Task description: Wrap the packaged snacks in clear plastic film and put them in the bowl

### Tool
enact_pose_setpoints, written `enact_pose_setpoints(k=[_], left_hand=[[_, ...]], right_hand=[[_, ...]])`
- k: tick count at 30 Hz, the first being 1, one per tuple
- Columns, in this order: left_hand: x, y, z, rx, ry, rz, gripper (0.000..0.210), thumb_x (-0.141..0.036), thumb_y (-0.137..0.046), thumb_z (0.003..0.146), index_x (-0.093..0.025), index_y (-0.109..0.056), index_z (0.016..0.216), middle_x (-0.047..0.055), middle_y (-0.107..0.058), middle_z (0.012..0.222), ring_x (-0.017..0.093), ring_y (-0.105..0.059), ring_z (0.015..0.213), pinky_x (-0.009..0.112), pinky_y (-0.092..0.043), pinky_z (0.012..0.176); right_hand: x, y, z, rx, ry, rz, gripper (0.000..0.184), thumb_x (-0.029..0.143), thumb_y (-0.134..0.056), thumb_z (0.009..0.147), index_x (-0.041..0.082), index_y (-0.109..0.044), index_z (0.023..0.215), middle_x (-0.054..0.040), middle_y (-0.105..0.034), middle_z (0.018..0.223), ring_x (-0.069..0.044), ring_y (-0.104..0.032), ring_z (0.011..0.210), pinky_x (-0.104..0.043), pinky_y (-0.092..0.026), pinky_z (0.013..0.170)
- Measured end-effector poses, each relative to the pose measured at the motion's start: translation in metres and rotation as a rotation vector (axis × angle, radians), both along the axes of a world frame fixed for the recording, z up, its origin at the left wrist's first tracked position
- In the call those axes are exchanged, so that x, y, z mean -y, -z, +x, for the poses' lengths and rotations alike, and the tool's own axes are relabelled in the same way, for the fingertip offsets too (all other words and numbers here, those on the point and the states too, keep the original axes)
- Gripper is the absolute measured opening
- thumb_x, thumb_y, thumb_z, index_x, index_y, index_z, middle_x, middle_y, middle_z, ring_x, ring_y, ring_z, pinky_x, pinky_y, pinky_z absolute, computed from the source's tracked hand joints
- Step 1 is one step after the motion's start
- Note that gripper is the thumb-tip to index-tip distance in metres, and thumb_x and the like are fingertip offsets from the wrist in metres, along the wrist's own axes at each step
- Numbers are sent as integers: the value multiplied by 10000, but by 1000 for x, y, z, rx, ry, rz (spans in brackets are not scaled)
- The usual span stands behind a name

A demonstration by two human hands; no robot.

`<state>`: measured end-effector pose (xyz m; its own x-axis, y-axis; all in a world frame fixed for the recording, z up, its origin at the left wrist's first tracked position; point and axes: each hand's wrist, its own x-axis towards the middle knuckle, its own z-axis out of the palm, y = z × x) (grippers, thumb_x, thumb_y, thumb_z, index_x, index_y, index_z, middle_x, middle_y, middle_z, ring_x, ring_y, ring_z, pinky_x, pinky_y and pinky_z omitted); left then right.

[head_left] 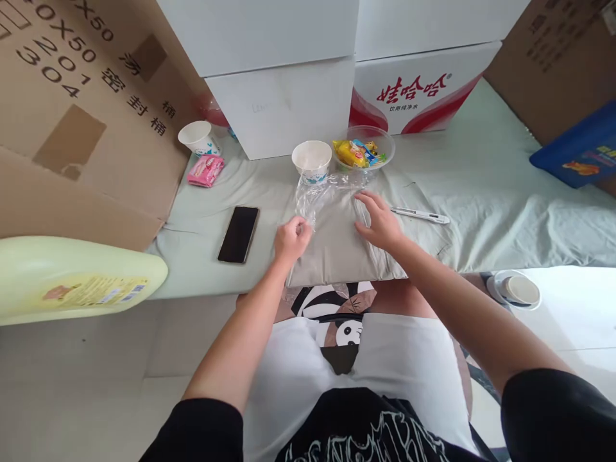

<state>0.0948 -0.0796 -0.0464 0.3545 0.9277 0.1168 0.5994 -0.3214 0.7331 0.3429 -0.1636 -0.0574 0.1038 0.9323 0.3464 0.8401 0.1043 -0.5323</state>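
A thin clear plastic sheet or bag [306,200] lies crumpled on the cloth; which of the two it is I cannot tell. My left hand [291,240] is closed around its near left part. At the right side my right hand [380,221] has its fingers apart, near or touching the plastic's edge. Just beyond the plastic stands a white paper cup [312,162] with a blue print. Beside the cup is a clear plastic bowl [391,151] holding yellow and blue wrapped snacks [356,153]. A white pen-like utility knife [423,215] lies right of my right hand.
A black phone [239,234], a pink packet [206,171] and another paper cup [196,136] are at the left. White cartons [283,106] line the back. A pale yellow jug [81,276] and a blue package [577,151] flank the cloth-covered surface [481,192].
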Motion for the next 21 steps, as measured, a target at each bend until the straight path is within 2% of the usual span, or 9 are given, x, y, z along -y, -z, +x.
enact_pose_setpoints(k=[4,8,9,11,12,14,16,18,21], left_hand=[[31,-15,-8,-226,372,-121,202,-373,-697,755,-213,-607,673,-32,-572,575,130,-538,563,258,-367,583],[64,-35,-16,-470,694,-78,242,-430,-770,722,-228,-641,689,-42,-546,561,132,-508,548,278,-311,541],[69,-40,-16,-515,736,-72,245,-435,-773,722,-230,-641,695,-42,-533,555,135,-499,541,286,-293,532],[74,-50,-14,-564,789,-77,235,-431,-763,732,-232,-640,708,-41,-520,550,140,-484,529,294,-276,524],[74,-55,-13,-562,799,-80,220,-418,-759,732,-233,-640,715,-40,-521,551,141,-480,526,294,-279,526],[70,-60,-11,-513,792,-80,189,-379,-758,718,-238,-633,728,-39,-532,559,142,-473,529,286,-298,539],[59,-62,-10,-435,743,-83,193,-357,-756,706,-237,-605,715,-42,-527,568,135,-443,526,280,-302,539],[45,-60,-10,-323,656,-109,258,-397,-726,736,-227,-543,670,-48,-484,566,121,-398,522,274,-296,532],[15,-52,-11,-116,447,-146,397,-477,-574,869,-218,-421,610,-44,-394,558,117,-375,541,276,-296,547]], right_hand=[[-12,-11,-10,-36,-36,31,783,194,-607,769,215,-418,1529,-184,-424,1595,-373,-436,1475,-608,-420,1175],[6,-28,-29,75,-206,48,898,49,-573,702,278,-401,1553,-124,-310,1687,-379,-343,1538,-645,-389,1179],[14,-32,-34,112,-255,52,870,21,-556,700,298,-450,1518,-96,-303,1697,-369,-320,1553,-650,-374,1187],[30,-39,-41,185,-358,56,662,0,-533,724,300,-626,1307,-46,-361,1680,-351,-295,1569,-651,-344,1203],[37,-41,-41,214,-409,57,507,5,-528,745,282,-689,1139,-32,-434,1641,-347,-308,1565,-650,-335,1207],[49,-43,-33,248,-468,61,258,43,-530,799,247,-680,847,-26,-618,1480,-341,-396,1521,-644,-340,1202],[60,-40,-20,252,-430,66,209,92,-542,846,242,-640,738,-25,-732,1296,-330,-510,1438,-635,-356,1189],[73,-33,-8,249,-308,81,185,155,-578,873,251,-647,732,-24,-739,1272,-327,-555,1391,-624,-365,1180],[97,-19,-3,246,-146,127,124,313,-678,871,265,-689,757,-31,-623,1464,-379,-471,1452,-638,-363,1167]])
